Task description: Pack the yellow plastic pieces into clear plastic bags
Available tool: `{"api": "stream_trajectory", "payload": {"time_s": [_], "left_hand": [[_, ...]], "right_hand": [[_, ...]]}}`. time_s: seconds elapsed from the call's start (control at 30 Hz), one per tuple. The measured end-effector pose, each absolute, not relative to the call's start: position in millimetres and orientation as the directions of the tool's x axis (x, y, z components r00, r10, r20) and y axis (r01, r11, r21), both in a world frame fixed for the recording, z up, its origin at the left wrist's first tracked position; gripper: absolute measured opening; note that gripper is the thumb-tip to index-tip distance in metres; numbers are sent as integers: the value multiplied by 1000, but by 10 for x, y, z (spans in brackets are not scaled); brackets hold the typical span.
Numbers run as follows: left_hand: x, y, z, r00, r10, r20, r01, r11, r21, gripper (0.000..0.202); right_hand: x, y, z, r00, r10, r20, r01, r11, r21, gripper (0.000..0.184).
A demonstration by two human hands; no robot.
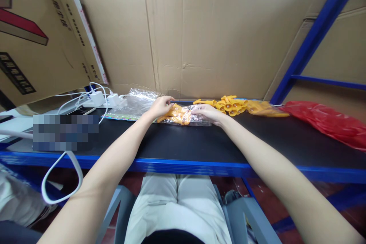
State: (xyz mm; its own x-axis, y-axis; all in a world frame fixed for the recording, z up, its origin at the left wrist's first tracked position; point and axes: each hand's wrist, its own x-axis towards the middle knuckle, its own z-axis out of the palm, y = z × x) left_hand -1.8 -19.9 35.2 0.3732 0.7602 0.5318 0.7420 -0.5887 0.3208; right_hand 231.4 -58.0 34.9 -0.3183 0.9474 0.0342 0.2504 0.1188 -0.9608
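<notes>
A clear plastic bag [197,119] with several yellow-orange plastic pieces [178,114] inside lies on the black table top [177,141]. My left hand [160,106] pinches the bag's left end, fingers closed on it. Over the bag's right part rests my right hand [210,113], fingers curled onto the plastic. Just right of that hand lies a loose pile of the same yellow pieces [233,106].
A stack of clear bags [134,103] lies left of my hands. White chargers and cables [100,99] sit at the back left. A red plastic bag [328,122] lies at the right. Cardboard walls [217,42] close the back. A blue edge [183,166] fronts the table.
</notes>
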Motion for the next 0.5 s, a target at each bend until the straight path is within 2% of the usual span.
{"api": "stream_trajectory", "payload": {"time_s": [0.1, 0.2, 0.27, 0.37, 0.43, 0.5], "left_hand": [[-69, -146, 328, 447, 740, 503, 750, -616, 241, 35], [-90, -130, 325, 462, 774, 433, 746, -603, 283, 43], [-88, -141, 333, 442, 815, 375, 743, -567, 356, 46], [-79, -168, 339, 405, 878, 255, 754, -478, 451, 38], [-75, -180, 337, 412, 880, 238, 769, -476, 426, 30], [-71, -188, 337, 422, 865, 271, 795, -497, 348, 25]], "right_hand": [[2337, -551, 360, -282, 953, 107, 324, 199, -925, 13], [2364, -535, 387, -235, 955, 179, 463, 272, -843, 13], [2385, -525, 393, -139, 958, 251, 636, 280, -719, 13], [2434, -506, 390, -5, 919, 395, 864, 203, -460, 12], [2480, -494, 398, 3, 886, 463, 924, 174, -340, 13], [2529, -489, 425, 11, 863, 506, 935, 170, -310, 15]]}}
